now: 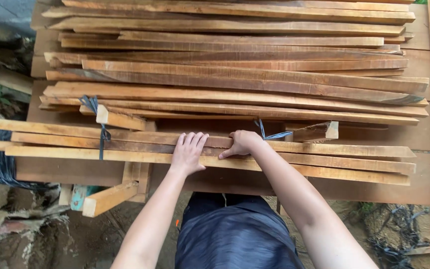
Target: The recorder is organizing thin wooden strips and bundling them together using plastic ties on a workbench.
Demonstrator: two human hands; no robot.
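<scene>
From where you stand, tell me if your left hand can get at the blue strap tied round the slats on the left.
Probably yes. The left hand lies flat on the same slats, and the blue strap sits further left along them with nothing lying between, so a sideways slide should reach it.

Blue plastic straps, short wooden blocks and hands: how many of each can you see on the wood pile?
Blue plastic straps: 2
Short wooden blocks on the pile: 2
Hands: 2, left hand, right hand
Total: 6

Stacked wood slats (235, 74) block the whole bench beyond; small offcut blocks (118, 118) and blue strap (100, 132) clutter left; open ground below bench edge.
</scene>
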